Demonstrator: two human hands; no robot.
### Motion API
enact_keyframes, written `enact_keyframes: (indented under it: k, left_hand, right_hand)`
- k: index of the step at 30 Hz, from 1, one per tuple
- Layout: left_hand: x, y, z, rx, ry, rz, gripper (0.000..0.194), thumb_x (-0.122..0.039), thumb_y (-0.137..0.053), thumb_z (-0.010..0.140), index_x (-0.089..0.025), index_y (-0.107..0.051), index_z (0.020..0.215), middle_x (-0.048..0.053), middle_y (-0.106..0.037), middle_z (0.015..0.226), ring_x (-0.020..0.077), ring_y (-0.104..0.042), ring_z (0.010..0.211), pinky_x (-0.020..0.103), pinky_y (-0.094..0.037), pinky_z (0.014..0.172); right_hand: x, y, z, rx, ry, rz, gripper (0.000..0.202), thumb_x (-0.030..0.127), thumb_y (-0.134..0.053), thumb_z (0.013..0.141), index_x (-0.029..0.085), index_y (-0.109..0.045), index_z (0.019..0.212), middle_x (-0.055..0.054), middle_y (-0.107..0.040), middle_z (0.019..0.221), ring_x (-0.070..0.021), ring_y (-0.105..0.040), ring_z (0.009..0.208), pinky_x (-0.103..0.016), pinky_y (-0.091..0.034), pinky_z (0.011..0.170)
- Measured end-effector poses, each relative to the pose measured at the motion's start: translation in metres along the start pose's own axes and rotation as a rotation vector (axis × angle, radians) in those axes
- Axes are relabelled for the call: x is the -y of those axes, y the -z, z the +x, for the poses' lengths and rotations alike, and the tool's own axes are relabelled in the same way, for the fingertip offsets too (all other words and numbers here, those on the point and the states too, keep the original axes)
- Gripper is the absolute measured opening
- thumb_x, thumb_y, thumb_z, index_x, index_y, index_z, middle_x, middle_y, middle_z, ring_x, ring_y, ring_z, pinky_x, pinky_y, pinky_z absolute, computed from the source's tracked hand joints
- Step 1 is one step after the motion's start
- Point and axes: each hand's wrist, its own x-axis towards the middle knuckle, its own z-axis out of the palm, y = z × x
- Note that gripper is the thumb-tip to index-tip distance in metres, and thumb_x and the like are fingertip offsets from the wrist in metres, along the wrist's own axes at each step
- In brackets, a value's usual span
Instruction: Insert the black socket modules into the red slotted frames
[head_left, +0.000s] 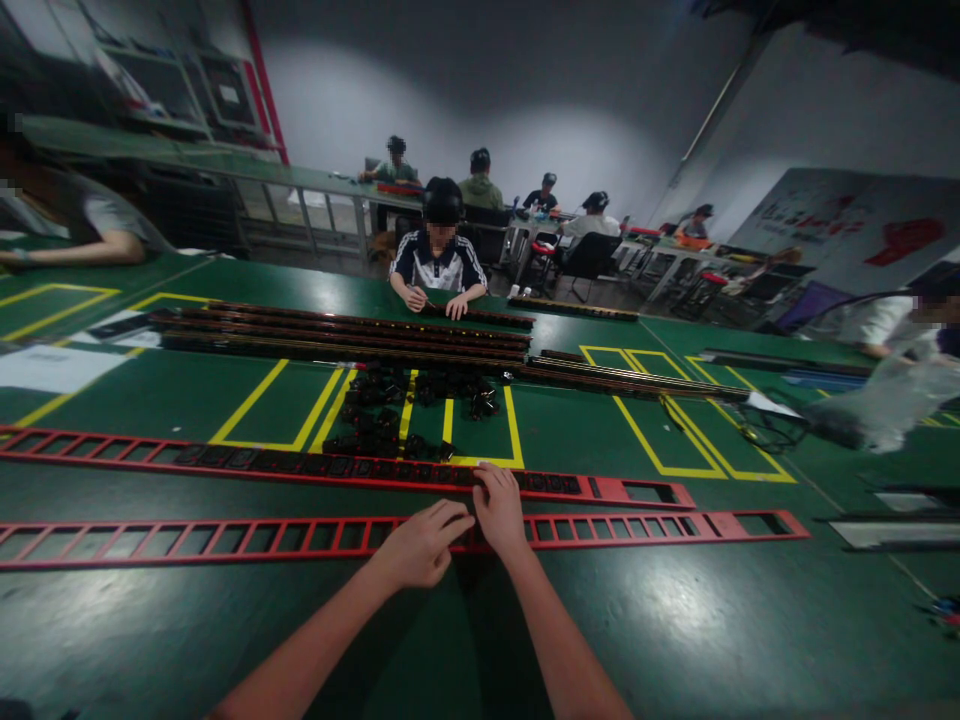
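Note:
Two long red slotted frames lie side by side across the green table. The farther red frame [637, 493] has a run of black socket-like modules [285, 462] in its middle slots. The nearer red frame [315, 538] shows bare slots along its visible length. My right hand [501, 510] reaches over the nearer frame, its fingertips on the farther frame among the black modules; its fingers are bent and slightly apart. Close beside it, my left hand [424, 542] is over the nearer frame with fingers curled together. Anything between those fingers is hidden.
Loose black parts [371, 415] lie in piles beyond the frames. Behind them are stacked long dark rails [360, 335]. Across the table a person [439, 250] handles a dark rail. Paper sheets [56, 370] lie left; a clear plastic bag [877, 405] sits right.

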Motion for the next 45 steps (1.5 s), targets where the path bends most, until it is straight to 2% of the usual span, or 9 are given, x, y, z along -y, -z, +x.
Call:
enact_keyframes:
  k: [6,11,16,20,26,30,35,41,45]
  left_hand:
    - [-0.001,0.006,0.006,0.013,-0.025,0.05,0.053,0.001,-0.045,0.082,-0.024,-0.057,0.128,0.006,-0.061,0.125,0.0277,-0.044,0.121,0.051,-0.042,0.105]
    - [-0.006,0.012,0.008,0.059,-0.021,-0.029,0.044,-0.001,-0.053,0.079,-0.021,-0.059,0.119,0.009,-0.053,0.134,0.0259,-0.044,0.12,0.041,-0.048,0.099]
    - [-0.004,0.007,0.009,0.037,-0.015,-0.001,0.027,-0.008,-0.053,0.088,-0.021,-0.061,0.11,0.009,-0.055,0.127,0.0248,-0.047,0.119,0.039,-0.052,0.095]
    - [-0.002,0.003,0.008,0.026,-0.001,-0.015,0.03,-0.006,-0.052,0.088,-0.021,-0.061,0.112,0.009,-0.056,0.125,0.0237,-0.05,0.118,0.037,-0.053,0.094]
    - [-0.001,0.008,0.002,0.044,0.061,-0.122,0.046,-0.008,-0.052,0.089,-0.023,-0.052,0.132,0.01,-0.053,0.133,0.0227,-0.051,0.119,0.038,-0.054,0.096]
    - [-0.004,0.006,0.005,0.048,0.092,-0.122,0.044,-0.008,-0.057,0.087,-0.025,-0.057,0.127,0.009,-0.053,0.133,0.0225,-0.052,0.118,0.038,-0.053,0.096]
    - [-0.013,0.005,0.015,0.107,0.109,-0.002,0.032,-0.006,-0.062,0.085,-0.023,-0.063,0.111,0.006,-0.06,0.118,0.023,-0.053,0.108,0.039,-0.051,0.092]
    - [-0.017,0.011,0.019,0.139,0.145,-0.031,0.034,-0.004,-0.062,0.084,-0.023,-0.059,0.112,0.005,-0.057,0.121,0.0208,-0.055,0.104,0.034,-0.05,0.086]
    - [-0.016,0.013,0.02,0.17,0.165,-0.049,0.03,-0.005,-0.063,0.084,-0.022,-0.058,0.108,0.004,-0.056,0.121,0.021,-0.056,0.106,0.035,-0.051,0.088]
  right_hand:
    - [-0.001,0.0,0.0,0.0,0.01,-0.002,0.028,0.015,-0.048,0.089,0.019,-0.067,0.108,-0.01,-0.066,0.122,-0.0244,-0.057,0.118,-0.05,-0.037,0.111]
    - [0.001,0.002,0.0,0.007,-0.005,-0.006,0.028,0.015,-0.048,0.09,0.02,-0.067,0.109,-0.009,-0.066,0.122,-0.0244,-0.056,0.118,-0.05,-0.036,0.111]
    - [0.0,0.001,0.0,0.004,-0.007,-0.002,0.029,0.015,-0.048,0.089,0.021,-0.068,0.109,-0.009,-0.066,0.123,-0.0242,-0.057,0.119,-0.05,-0.036,0.111]
    - [-0.002,0.0,-0.001,0.001,0.006,-0.01,0.029,0.016,-0.048,0.09,0.021,-0.068,0.11,-0.01,-0.066,0.123,-0.0244,-0.057,0.119,-0.05,-0.036,0.111]
    - [0.0,0.001,0.0,0.013,-0.008,-0.001,0.029,0.015,-0.047,0.089,0.021,-0.067,0.11,-0.009,-0.066,0.122,-0.0237,-0.057,0.119,-0.049,-0.036,0.111]
    - [0.001,0.001,0.0,0.004,-0.006,-0.014,0.028,0.015,-0.048,0.089,0.021,-0.067,0.109,-0.009,-0.067,0.121,-0.0234,-0.057,0.118,-0.049,-0.036,0.111]
    - [0.0,0.0,0.0,0.004,-0.008,-0.02,0.028,0.016,-0.048,0.09,0.021,-0.067,0.109,-0.009,-0.066,0.121,-0.0234,-0.057,0.118,-0.049,-0.036,0.111]
    - [-0.002,-0.002,-0.001,0.011,-0.011,-0.014,0.028,0.017,-0.047,0.091,0.021,-0.067,0.11,-0.009,-0.066,0.121,-0.0239,-0.057,0.119,-0.05,-0.036,0.111]
    - [-0.003,-0.002,0.0,0.01,-0.006,-0.007,0.028,0.017,-0.047,0.091,0.021,-0.068,0.109,-0.009,-0.066,0.122,-0.0248,-0.057,0.118,-0.05,-0.037,0.11]
